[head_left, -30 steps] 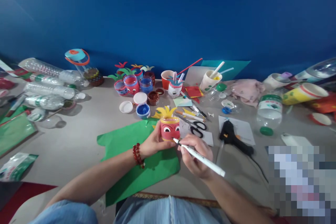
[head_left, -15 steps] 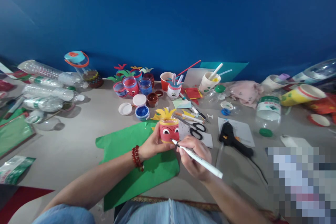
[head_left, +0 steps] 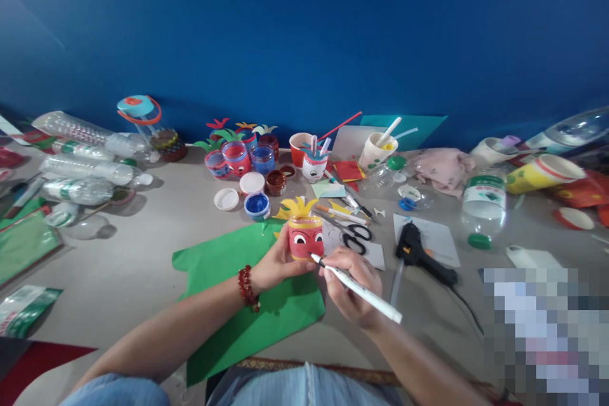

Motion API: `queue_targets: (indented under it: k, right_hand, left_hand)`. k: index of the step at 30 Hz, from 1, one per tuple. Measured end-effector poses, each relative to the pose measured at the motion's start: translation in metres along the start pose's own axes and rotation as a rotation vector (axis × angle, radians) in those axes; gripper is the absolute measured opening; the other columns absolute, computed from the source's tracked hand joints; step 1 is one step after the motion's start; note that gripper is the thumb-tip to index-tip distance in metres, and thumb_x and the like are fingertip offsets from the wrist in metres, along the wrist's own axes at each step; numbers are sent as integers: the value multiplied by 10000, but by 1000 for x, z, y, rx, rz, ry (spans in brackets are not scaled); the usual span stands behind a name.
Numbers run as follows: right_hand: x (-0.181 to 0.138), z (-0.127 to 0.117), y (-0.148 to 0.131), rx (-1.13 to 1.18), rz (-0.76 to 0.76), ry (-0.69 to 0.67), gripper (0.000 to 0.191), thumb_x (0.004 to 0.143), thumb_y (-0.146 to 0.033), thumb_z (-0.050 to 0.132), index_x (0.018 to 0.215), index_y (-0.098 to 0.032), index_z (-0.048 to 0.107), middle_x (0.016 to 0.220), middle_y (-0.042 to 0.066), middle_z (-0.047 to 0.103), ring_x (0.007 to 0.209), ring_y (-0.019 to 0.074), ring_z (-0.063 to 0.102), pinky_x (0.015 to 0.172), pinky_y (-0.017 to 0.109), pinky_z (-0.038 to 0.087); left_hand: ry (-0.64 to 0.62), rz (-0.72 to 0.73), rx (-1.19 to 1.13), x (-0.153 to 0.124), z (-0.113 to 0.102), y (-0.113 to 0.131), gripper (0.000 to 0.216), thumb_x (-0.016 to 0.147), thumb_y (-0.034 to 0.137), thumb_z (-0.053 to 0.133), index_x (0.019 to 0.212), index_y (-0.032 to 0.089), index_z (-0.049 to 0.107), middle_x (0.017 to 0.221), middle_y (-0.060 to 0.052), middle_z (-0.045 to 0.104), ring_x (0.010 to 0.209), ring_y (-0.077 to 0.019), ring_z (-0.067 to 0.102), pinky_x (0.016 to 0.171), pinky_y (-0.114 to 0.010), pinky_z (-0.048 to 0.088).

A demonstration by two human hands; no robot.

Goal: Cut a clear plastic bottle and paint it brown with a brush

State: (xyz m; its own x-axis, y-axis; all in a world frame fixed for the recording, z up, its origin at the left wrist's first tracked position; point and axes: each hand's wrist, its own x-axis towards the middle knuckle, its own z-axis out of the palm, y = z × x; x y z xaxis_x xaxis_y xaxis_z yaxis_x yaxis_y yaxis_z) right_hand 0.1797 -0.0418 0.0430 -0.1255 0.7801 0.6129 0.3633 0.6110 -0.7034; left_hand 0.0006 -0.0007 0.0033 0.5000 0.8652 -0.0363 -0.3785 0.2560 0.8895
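My left hand [head_left: 276, 261] is closed around the left side and bottom of a small red jar [head_left: 307, 238]. The jar has a yellow rim band, two white paper eyes with dark brows, and yellow paper leaves [head_left: 297, 207] rising behind it. In my right hand [head_left: 354, 285] is a white marker [head_left: 364, 292], held like a pen. Its tip is at the red front of the jar, below the eyes. Beneath my left hand and forearm lies a sheet of green paper [head_left: 276, 311]. Black-handled scissors [head_left: 354, 243] lie just right of the jar.
A black glue gun [head_left: 423, 255] with a cord lies to the right. Behind the jar stand an open blue paint pot [head_left: 257, 204], several decorated jars [head_left: 235, 158] and a white cup [head_left: 378, 151] holding sticks. Plastic bottles [head_left: 88, 168] are piled at left; a clear bottle [head_left: 484, 206] stands at right.
The whole view has shifted very slightly. Both hands keep the same hold, with the marker tip still at the jar's front.
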Motion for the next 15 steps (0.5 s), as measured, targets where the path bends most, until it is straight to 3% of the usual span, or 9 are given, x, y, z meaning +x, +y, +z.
queue_targets:
  k: [15]
  right_hand:
    - [1, -2, -2, -30, 2, 6, 148, 832, -97, 571, 913, -218, 596, 669, -1, 639, 581, 165, 635, 554, 291, 502]
  left_hand:
    - [13, -10, -15, 0, 1, 1, 717, 702, 201, 864, 1314, 260, 497, 1236, -82, 641, 1095, -243, 631, 968, -377, 491]
